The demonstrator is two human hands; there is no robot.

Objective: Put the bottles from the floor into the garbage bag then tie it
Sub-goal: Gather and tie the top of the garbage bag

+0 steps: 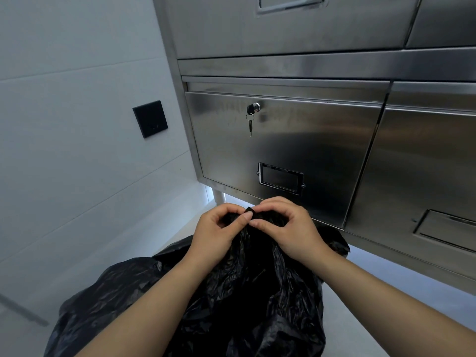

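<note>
A black garbage bag rises from the floor between my forearms, its plastic crumpled and gathered toward the top. My left hand and my right hand meet at the bunched neck of the bag, thumbs and fingers pinching the twisted black plastic between them. A small tip of plastic sticks up above my fingertips. No bottles are visible; the inside of the bag is hidden.
A stainless steel cabinet stands directly ahead, with a key hanging from its drawer lock and a label holder below. A white tiled wall with a black switch plate lies to the left. Pale floor surrounds the bag.
</note>
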